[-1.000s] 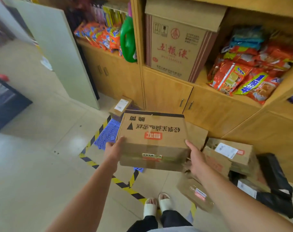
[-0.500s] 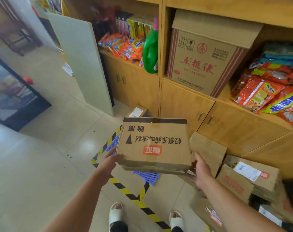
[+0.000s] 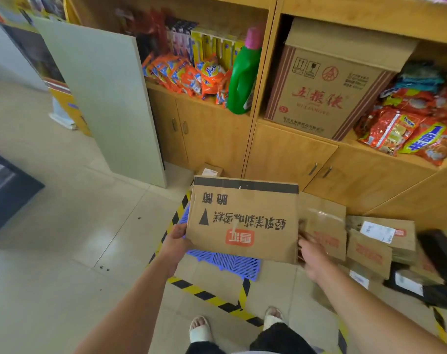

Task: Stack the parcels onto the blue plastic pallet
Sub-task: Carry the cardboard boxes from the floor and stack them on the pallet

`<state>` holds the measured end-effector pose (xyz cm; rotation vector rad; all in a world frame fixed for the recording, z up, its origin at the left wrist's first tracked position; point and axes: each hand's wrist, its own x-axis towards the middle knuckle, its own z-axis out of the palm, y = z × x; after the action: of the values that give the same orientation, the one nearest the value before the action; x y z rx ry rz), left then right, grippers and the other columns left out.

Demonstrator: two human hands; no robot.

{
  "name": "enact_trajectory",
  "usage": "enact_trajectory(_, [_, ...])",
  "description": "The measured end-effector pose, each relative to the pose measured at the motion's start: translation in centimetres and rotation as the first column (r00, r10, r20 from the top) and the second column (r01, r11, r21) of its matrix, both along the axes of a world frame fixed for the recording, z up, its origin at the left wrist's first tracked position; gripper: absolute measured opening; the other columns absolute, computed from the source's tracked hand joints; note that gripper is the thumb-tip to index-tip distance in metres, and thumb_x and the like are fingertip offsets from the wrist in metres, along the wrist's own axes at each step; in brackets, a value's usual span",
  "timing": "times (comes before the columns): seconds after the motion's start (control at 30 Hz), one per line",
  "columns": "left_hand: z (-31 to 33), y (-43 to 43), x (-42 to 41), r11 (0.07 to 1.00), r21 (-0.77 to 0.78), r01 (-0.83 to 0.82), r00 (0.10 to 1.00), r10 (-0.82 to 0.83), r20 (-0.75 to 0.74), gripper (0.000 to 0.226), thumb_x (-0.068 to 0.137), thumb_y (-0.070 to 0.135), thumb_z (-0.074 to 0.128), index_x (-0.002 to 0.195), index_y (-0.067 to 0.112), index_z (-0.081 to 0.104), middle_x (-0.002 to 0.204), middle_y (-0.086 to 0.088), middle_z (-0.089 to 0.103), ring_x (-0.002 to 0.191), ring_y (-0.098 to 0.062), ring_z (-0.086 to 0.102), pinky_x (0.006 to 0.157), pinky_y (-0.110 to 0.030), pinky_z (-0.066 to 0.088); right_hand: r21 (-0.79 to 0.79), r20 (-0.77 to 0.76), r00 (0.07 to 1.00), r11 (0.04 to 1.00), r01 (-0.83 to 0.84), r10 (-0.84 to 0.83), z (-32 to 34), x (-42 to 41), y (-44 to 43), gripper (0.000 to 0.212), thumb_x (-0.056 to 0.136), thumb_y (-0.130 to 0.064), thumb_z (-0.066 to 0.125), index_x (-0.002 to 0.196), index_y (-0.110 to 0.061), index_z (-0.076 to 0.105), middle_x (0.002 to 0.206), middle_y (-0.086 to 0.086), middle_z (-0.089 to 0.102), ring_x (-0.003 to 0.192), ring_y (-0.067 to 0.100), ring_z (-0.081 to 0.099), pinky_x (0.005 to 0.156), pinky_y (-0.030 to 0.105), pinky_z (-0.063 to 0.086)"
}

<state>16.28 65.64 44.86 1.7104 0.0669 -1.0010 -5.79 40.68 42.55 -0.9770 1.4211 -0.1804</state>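
I hold a large brown cardboard box (image 3: 243,221), with upside-down black print and a red label, low over the blue plastic pallet (image 3: 227,263). The box hides most of the pallet. My left hand (image 3: 176,242) grips its near left corner. At the near right edge my right hand (image 3: 310,255) holds on, fingers against the side, blurred by motion. A small parcel (image 3: 209,171) lies behind the box at the pallet's far end.
More cardboard parcels (image 3: 370,247) and black bags (image 3: 438,254) are piled on the floor to the right. Yellow-black tape (image 3: 204,295) frames the pallet. Wooden cabinets (image 3: 286,154) with stocked shelves stand behind. A grey board (image 3: 102,98) leans at left. My sandalled feet (image 3: 200,330) stand below.
The box has gone forward and down over the pallet, its top face tilting toward me. My view has shifted left, and my right hand has slid to the box's right edge.
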Motion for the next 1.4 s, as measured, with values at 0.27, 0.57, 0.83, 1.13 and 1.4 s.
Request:
enact_trajectory(0.27, [-0.9, 0.9, 4.1, 0.994, 0.071, 0.078, 0.997, -0.079, 0.014, 0.045, 0.074, -0.014, 0.065, 0.104, 0.018, 0.06, 0.121, -0.004, 0.065, 0.114, -0.028, 0.06, 0.091, -0.046, 0.051, 0.059, -0.008, 0.998, 0.996, 0.064, -0.063, 0.3, 2.8, 2.2, 0.053, 0.099, 0.008, 0.032, 0.131, -0.027, 0.055, 0.11, 0.011, 0.065, 0.081, 0.021, 0.059, 0.069, 0.034, 0.046])
enact_trajectory(0.57, [-0.7, 0.6, 8.3, 0.985, 0.169, 0.038, 0.995, -0.054, 0.088, 0.037, 0.083, -0.018, 0.05, 0.115, 0.002, 0.049, 0.112, -0.01, 0.064, 0.094, -0.027, 0.063, 0.072, -0.035, 0.049, 0.142, 0.089, 0.995, 0.989, 0.043, -0.056, -2.0, 7.8, 2.1, 0.063, 0.088, 0.02, 0.028, 0.13, -0.015, 0.059, 0.112, 0.013, 0.063, 0.083, 0.026, 0.058, 0.07, 0.036, 0.045])
enact_trajectory(0.83, [-3.0, -0.6, 13.1, 0.971, 0.205, 0.12, 0.992, -0.126, 0.02, 0.04, 0.086, -0.014, 0.051, 0.118, 0.01, 0.057, 0.116, -0.008, 0.066, 0.102, -0.026, 0.063, 0.071, -0.032, 0.049, 0.193, 0.049, 0.994, 0.977, 0.086, -0.097, -3.4, 9.9, 2.5, 0.06, 0.088, 0.014, 0.029, 0.124, -0.02, 0.063, 0.091, 0.011, 0.065, 0.075, 0.026, 0.053, 0.064, 0.033, 0.041])
enact_trajectory(1.13, [-8.2, -6.3, 20.7, 0.955, 0.145, 0.26, 0.951, -0.228, -0.207, 0.048, 0.082, 0.014, 0.063, 0.129, 0.021, 0.058, 0.123, -0.011, 0.064, 0.115, -0.029, 0.057, 0.092, -0.038, 0.041, 0.23, -0.07, 0.952, 0.924, 0.306, -0.298, -5.2, 13.7, 3.8, 0.023, 0.099, -0.046, 0.051, 0.1, -0.03, 0.067, 0.102, -0.003, 0.069, 0.095, 0.018, 0.06, 0.103, 0.048, 0.036])
enact_trajectory(1.4, [-19.3, -10.2, 26.0, 0.887, 0.178, 0.425, 0.88, -0.36, -0.309, 0.047, 0.086, 0.004, 0.056, 0.121, 0.034, 0.063, 0.118, -0.005, 0.067, 0.101, -0.022, 0.062, 0.069, -0.039, 0.053, 0.195, -0.08, 0.918, 0.897, 0.397, -0.389, -13.4, 19.6, 3.1, 0.012, 0.098, -0.022, 0.054, 0.098, -0.025, 0.066, 0.087, -0.003, 0.067, 0.071, 0.013, 0.061, 0.053, 0.022, 0.045])
